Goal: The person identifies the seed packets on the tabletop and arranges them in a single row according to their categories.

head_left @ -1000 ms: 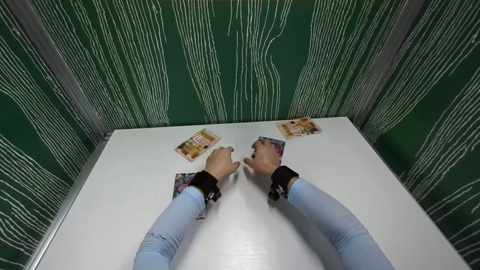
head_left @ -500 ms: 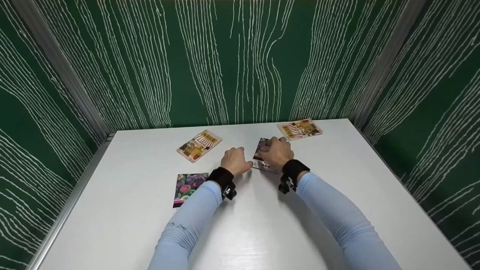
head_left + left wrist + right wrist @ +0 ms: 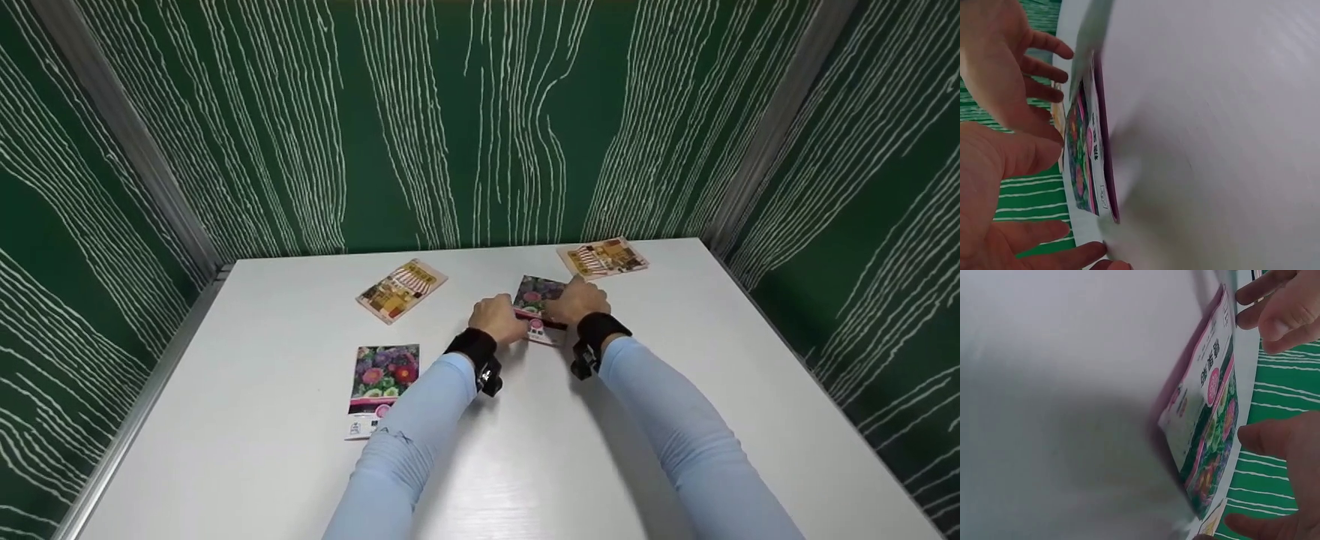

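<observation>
on the worktop (image 3: 285,360), the middle packet (image 3: 531,298) lies between the left hand (image 3: 498,319), at its near left side, and the right hand (image 3: 579,301), at its right; contact is unclear. the far-right packet (image 3: 604,257) lies behind and to the right, near the back edge. the far-left packet (image 3: 401,290) lies slantwise to the left, well apart. in front of that is the near packet (image 3: 384,373), its near right corner under the left sleeve (image 3: 420,420). a back wall (image 3: 292,135) stands behind the worktop.
</observation>
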A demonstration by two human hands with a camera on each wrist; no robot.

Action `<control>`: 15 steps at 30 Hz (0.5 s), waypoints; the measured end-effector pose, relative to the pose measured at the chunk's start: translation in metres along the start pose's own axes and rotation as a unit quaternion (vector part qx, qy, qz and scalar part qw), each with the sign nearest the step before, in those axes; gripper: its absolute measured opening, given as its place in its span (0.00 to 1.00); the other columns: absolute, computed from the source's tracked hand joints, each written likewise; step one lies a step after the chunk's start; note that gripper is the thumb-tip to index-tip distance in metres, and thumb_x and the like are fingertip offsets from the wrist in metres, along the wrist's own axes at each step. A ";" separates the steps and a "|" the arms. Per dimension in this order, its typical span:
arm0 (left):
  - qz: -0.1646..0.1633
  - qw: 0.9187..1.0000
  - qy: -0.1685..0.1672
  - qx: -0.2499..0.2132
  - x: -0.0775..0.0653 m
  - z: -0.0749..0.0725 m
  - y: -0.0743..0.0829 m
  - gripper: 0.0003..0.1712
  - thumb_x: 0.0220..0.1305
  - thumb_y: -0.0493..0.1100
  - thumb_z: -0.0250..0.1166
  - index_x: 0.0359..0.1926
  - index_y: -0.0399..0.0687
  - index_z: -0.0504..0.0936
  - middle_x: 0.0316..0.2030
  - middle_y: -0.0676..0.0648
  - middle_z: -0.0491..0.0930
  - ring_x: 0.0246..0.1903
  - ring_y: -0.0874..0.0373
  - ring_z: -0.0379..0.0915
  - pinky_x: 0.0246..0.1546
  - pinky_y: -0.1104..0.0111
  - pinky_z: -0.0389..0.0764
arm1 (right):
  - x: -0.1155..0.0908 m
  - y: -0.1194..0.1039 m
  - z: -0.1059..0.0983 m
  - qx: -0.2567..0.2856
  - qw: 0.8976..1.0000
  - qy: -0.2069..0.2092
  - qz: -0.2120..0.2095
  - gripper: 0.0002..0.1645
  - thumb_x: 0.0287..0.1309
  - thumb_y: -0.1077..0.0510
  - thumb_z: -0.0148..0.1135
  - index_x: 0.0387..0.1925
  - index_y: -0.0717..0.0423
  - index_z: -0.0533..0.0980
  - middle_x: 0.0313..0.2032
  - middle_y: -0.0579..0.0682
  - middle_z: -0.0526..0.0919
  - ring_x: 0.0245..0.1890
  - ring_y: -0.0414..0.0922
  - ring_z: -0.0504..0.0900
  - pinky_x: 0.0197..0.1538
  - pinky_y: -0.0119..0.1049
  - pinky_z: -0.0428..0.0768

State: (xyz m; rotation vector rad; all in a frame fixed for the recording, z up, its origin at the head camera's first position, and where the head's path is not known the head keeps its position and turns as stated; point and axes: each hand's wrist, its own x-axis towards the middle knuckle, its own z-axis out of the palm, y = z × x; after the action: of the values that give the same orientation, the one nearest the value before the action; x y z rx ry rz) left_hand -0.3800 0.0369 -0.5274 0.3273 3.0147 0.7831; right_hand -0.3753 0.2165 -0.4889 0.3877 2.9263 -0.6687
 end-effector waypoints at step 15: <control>-0.009 0.997 -0.001 0.072 0.019 0.031 0.009 0.30 0.53 0.57 0.81 0.55 0.51 0.89 0.52 0.41 0.91 0.56 0.41 0.83 0.50 0.50 0.88 | 0.006 -0.004 -0.004 0.055 0.998 -0.013 0.004 0.34 0.64 0.43 0.66 0.59 0.66 0.79 0.51 0.60 0.87 0.43 0.53 0.80 0.50 0.48 0.82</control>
State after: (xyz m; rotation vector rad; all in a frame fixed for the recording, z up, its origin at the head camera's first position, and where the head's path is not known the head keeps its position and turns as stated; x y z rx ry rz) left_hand -0.3953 0.0634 -0.5496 0.3006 3.0741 0.5661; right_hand -0.3828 0.2161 -0.4851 0.3984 2.8704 -0.8293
